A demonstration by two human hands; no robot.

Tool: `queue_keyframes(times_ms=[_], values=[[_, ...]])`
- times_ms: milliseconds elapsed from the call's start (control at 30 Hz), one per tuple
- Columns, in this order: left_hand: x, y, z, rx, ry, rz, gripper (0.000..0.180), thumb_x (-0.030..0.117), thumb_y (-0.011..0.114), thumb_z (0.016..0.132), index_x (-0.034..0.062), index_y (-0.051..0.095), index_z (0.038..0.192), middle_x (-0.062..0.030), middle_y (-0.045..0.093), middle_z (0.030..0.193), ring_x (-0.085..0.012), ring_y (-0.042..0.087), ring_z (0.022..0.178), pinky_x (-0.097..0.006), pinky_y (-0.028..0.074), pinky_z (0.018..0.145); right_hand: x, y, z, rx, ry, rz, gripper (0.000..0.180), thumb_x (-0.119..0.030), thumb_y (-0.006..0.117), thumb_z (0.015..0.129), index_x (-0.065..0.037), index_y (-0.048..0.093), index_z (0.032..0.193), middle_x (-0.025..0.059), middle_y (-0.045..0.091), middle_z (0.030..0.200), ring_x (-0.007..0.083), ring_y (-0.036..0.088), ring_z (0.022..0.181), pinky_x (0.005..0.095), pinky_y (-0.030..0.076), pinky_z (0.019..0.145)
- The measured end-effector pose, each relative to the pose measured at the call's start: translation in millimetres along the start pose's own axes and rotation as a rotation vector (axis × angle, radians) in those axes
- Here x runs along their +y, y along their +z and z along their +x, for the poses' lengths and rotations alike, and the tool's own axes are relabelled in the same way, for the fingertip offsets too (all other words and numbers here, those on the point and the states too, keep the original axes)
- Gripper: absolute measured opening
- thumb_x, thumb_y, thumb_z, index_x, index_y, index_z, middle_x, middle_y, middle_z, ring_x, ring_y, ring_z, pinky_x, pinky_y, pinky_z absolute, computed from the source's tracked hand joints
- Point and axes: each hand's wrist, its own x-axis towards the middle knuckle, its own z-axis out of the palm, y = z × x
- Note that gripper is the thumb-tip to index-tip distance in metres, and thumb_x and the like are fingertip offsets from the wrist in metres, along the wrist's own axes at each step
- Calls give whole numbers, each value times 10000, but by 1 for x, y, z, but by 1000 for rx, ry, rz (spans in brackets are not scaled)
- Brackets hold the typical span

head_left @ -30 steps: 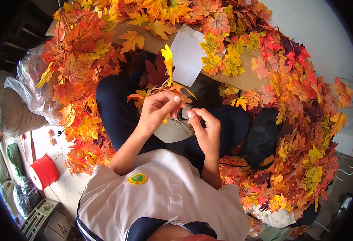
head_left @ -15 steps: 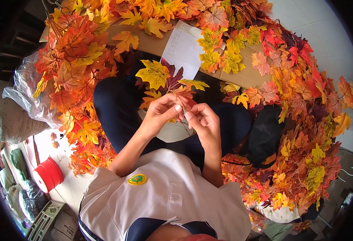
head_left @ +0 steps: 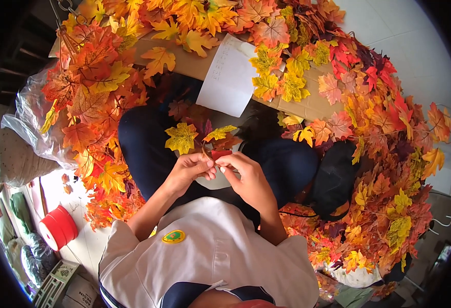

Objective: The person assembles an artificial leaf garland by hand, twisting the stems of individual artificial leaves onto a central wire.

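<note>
Above my lap I hold a small spray of artificial maple leaves, with a yellow leaf on its left and a second yellow leaf on its right. A dark purple leaf shows between them. My left hand is closed, pinching the stem of the spray between thumb and fingers. Close beside it, fingertips almost meeting, my right hand is closed too. It pinches at the stem's end next to a small red leaf; exactly what its fingertips grip is hidden.
Heaps of orange, red and yellow leaves surround my crossed legs. Ahead lies a cardboard sheet with a white paper on it. Left are a clear plastic bag and a red spool. A black cap-like item rests right.
Both hands have come down toward my body with the leaf spray. The small red leaf now shows between my fingertips, and more of the paper is uncovered.
</note>
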Motion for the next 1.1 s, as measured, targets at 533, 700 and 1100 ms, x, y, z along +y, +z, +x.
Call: queue_keyframes(times_ms=[533,700,1100], values=[[-21,-5,22,139,39,-142,156,165,573,959,16,620,954,-74,682,932,-144,661,877,-267,524,816,0,-1,25,-164,-242,-517,329,39,589,827,34,545,1154,182,628,1053,336,611,984,393,508,851],[-27,-10,23,204,23,-289,189,203,532,981,31,611,978,-94,684,972,-163,666,912,-277,528,836,-31,-41,82,96,-152,-536,224,-80,638,874,18,607,1073,170,645,1026,328,624,943,366,487,842],[-18,-2,24,267,-413,-685,195,152,482,986,5,572,1077,-143,666,1101,-215,658,1022,-321,540,885,48,-91,137,491,-30,-508,210,-101,607,897,20,611,1068,123,649,1016,220,629,932,325,483,840]])
